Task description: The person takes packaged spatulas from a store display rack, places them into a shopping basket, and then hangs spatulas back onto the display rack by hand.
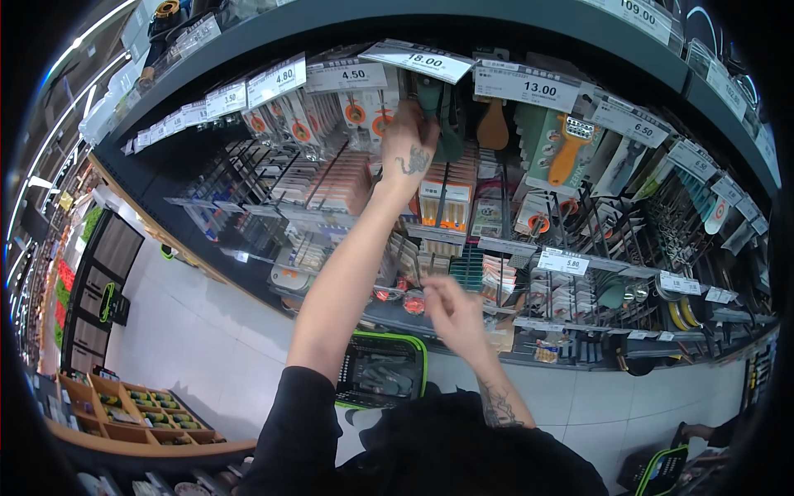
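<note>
My left hand [407, 147] is raised to the top row of hooks, under the 18.00 price tag [423, 61]. Its fingers are bent against a hanging green kitchen utensil [448, 142]; what they grip is partly hidden. Lower down, my right hand [456, 318] is held in front of the lower hooks with its fingers curled together. A small dark piece may be at its fingertips, too small to name. Beside the green utensil hangs a brown wooden paddle-shaped tool [493, 126]. Orange-dotted packets [357, 116] hang left of my left hand.
A black basket with a green rim [423, 364] stands on the floor below, with packaged items inside. An orange-handled grater [567, 153] hangs to the right. At lower right, another person's hand [699, 431] is near a second basket [662, 469]. Metal hooks project along the shelf.
</note>
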`<state>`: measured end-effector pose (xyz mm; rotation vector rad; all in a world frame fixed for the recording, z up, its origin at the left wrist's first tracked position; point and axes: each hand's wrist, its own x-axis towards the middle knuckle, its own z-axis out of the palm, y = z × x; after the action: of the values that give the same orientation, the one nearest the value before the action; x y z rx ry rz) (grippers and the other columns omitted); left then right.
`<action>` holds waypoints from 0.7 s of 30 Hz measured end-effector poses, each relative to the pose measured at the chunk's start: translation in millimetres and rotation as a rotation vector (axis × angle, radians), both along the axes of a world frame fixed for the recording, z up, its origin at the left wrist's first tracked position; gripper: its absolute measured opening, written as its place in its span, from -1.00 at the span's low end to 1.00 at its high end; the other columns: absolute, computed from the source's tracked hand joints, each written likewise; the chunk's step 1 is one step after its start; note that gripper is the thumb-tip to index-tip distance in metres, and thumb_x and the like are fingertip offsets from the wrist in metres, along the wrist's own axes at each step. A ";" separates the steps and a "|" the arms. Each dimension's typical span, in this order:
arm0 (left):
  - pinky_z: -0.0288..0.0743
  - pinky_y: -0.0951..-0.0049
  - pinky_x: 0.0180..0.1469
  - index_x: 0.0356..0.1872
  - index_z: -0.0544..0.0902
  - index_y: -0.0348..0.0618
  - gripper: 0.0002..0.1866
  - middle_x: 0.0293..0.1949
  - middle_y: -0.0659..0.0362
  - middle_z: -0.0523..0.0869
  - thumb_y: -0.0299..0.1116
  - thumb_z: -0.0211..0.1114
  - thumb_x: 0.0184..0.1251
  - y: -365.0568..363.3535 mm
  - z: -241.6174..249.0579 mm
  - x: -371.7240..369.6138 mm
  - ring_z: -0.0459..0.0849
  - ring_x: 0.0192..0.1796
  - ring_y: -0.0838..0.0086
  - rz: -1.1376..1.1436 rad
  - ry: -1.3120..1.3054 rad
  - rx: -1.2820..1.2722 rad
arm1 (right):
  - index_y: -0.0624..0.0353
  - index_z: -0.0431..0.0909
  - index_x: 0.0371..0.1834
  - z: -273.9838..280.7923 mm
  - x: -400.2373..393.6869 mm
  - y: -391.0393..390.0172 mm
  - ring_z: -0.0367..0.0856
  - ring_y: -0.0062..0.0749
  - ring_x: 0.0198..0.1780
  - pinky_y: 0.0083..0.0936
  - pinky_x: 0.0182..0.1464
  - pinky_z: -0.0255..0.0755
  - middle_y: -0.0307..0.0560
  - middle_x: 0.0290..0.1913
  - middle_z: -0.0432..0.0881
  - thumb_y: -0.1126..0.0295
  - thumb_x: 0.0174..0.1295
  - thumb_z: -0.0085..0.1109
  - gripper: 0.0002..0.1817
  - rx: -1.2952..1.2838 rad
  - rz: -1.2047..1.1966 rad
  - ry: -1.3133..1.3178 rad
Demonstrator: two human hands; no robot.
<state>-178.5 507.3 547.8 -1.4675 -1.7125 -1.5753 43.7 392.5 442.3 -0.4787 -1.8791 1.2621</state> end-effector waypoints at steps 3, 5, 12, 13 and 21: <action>0.52 0.25 -0.31 -0.08 0.47 -0.34 -0.67 -0.40 -0.02 0.64 -0.43 0.36 0.23 -0.8 -0.2 5.7 0.67 -0.38 0.16 -0.012 -0.028 0.007 | 0.28 0.55 -0.08 -46.2 3.1 -14.5 0.62 -0.48 -0.61 -0.51 -0.53 0.41 -0.07 -0.59 0.61 0.51 0.36 0.14 -0.87 0.003 0.087 -0.018; 0.52 0.33 -0.34 -0.02 0.46 -0.37 -0.61 -0.40 0.01 0.65 -0.43 0.39 0.21 -0.5 6.7 8.5 0.68 -0.42 0.28 -0.019 -0.034 0.047 | 0.28 0.55 -0.11 -63.4 8.8 -24.6 0.62 -0.42 -0.62 -0.49 -0.53 0.41 -0.05 -0.59 0.61 0.51 0.35 0.14 -0.89 -0.081 0.148 -0.102; 0.44 0.29 -0.39 -0.01 0.47 -0.34 -0.57 -0.39 0.06 0.52 -0.33 0.43 0.25 -0.8 30.1 13.3 0.52 -0.45 0.30 -0.006 0.084 0.187 | 0.29 0.56 -0.17 -115.7 22.3 -33.2 0.65 -0.36 -0.59 -0.46 -0.48 0.46 -0.04 -0.60 0.60 0.51 0.34 0.13 -0.91 -0.063 0.156 -0.253; 0.43 0.27 -0.40 -0.09 0.50 -0.35 -0.60 -0.42 0.07 0.50 -0.28 0.44 0.24 0.1 33.1 12.3 0.51 -0.48 0.28 -0.005 0.120 0.196 | 0.29 0.56 -0.17 -125.9 23.6 -31.8 0.65 -0.36 -0.59 -0.46 -0.48 0.46 -0.04 -0.60 0.60 0.51 0.34 0.13 -0.91 -0.062 0.160 -0.257; 0.62 0.04 -0.20 0.13 0.57 -0.17 -0.48 -0.14 -0.13 0.68 -0.15 0.42 0.20 15.8 42.9 -10.7 0.72 -0.20 -0.09 0.057 0.210 0.024 | 0.32 0.60 -0.19 -172.2 30.8 -30.0 0.68 -0.48 -0.53 -0.52 -0.45 0.49 -0.05 -0.56 0.65 0.42 0.40 0.12 -0.84 -0.265 0.138 -0.354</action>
<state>-189.2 523.1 590.6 -1.5001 -1.5959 -1.3548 74.5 362.5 270.1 -0.7645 -2.0709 1.6136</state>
